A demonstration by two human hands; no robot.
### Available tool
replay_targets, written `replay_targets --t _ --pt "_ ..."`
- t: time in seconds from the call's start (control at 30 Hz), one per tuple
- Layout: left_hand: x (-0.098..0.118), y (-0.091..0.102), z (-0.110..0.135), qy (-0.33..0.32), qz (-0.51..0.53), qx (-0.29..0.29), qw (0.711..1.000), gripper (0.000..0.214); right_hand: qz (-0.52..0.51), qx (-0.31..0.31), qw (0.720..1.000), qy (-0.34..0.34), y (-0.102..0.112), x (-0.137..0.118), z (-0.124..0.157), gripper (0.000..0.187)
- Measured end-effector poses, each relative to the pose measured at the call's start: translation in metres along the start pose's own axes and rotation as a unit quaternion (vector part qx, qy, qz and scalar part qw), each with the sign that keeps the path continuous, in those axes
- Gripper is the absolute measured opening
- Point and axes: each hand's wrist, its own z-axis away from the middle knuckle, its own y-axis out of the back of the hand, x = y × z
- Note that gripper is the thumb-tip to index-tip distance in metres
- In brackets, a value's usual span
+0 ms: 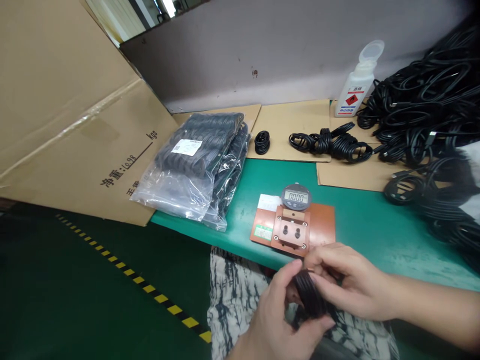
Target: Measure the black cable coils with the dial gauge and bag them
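A coiled black cable (310,295) is held at the near edge of the green table. My left hand (277,315) wraps around the coil from the left, thumb on top and fingers below. From the right, my right hand (348,280) pinches at the coil's upper end; the exact bit between its fingertips is partly hidden. Just beyond my hands sits a digital gauge (296,196) reading 0.000, mounted on an orange-brown base plate (322,222) with a small metal block (291,230) in front.
Clear bags of coiled cables (202,160) lie at the left beside a cardboard box (75,110). Several coils (330,142) rest on cardboard sheets (292,120) at the back. A white alcohol bottle (354,90) stands near a large cable heap (423,100) on the right.
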Motion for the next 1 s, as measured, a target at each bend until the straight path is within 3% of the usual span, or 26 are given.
replay_targets --t 0.1,0.27,0.37,0.47,0.57,0.67,0.77,1.0 --pt "-0.005 -0.002 0.003 0.020 0.019 0.007 1.000 0.089 -0.007 0.000 1.000 -0.002 0.001 -0.001 -0.001 0.012" --pt "-0.003 -0.006 -0.001 0.010 0.088 -0.002 0.996 0.070 0.008 0.001 1.000 -0.005 0.002 -0.003 -0.002 0.012" --pt "-0.004 -0.009 0.002 0.002 0.143 0.014 0.990 0.070 -0.007 0.009 1.000 -0.016 0.002 -0.005 -0.003 0.014" --pt "-0.010 -0.008 0.009 -0.026 0.116 0.039 0.992 0.072 -0.028 0.011 0.999 -0.029 -0.001 -0.006 -0.002 0.014" --pt "-0.013 -0.001 0.015 -0.001 0.073 0.039 0.997 0.073 -0.039 0.025 0.998 -0.040 -0.005 -0.005 0.003 0.012" --pt "-0.008 0.007 0.014 0.036 0.060 0.017 0.997 0.077 0.002 0.043 0.999 0.014 -0.007 -0.002 0.006 0.018" --pt "0.002 0.011 0.007 0.072 0.085 -0.007 0.994 0.081 0.052 0.023 0.995 0.086 -0.006 -0.001 0.005 0.019" --pt "0.015 0.013 -0.003 0.104 0.231 -0.043 0.966 0.057 0.093 -0.026 0.986 0.136 -0.003 0.001 0.002 0.027"
